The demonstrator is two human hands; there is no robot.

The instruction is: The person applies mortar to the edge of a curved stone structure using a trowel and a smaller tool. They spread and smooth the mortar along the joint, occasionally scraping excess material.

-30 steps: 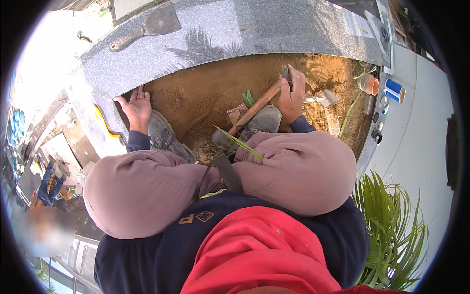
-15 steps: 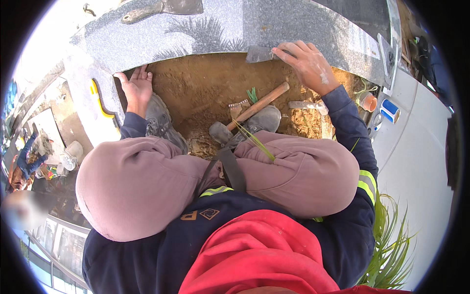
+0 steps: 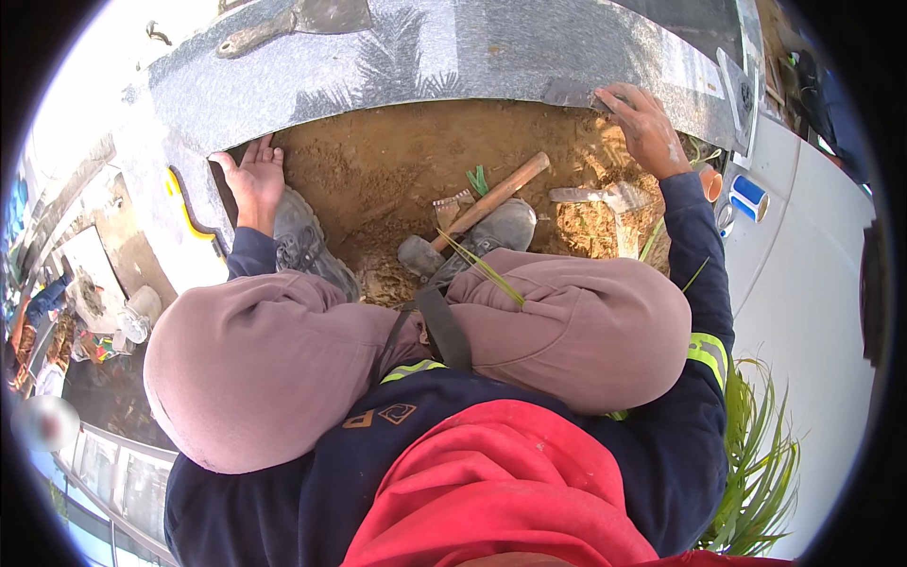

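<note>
A speckled grey stone slab [image 3: 510,57] curves across in front of me, above a bed of brown soil. My right hand [image 3: 647,128] grips a flat dark-grey rectangular piece [image 3: 569,92] against the slab's top, near its front edge. At the slab's left end, my left hand [image 3: 255,184] is palm up with fingers spread, the fingertips partly tucked beneath the edge; it holds nothing. A wide-bladed scraper [image 3: 331,15] lies on the slab's far left. Between my shoes, a wooden-handled hammer [image 3: 501,194] rests on the soil.
A yellow-handled tool [image 3: 189,213] lies on the pale surface at left. Right of the soil are another metal tool [image 3: 619,197], a terracotta-coloured pot [image 3: 710,181] and a blue-and-white roll or can [image 3: 748,198]. Palm leaves [image 3: 756,472] rise by my right elbow. A person's blue sleeve [image 3: 45,300] shows far left.
My right hand has slid to the right along the slab's edge with the grey piece. My left hand keeps its place at the slab's end; the whole view has shifted slightly.
</note>
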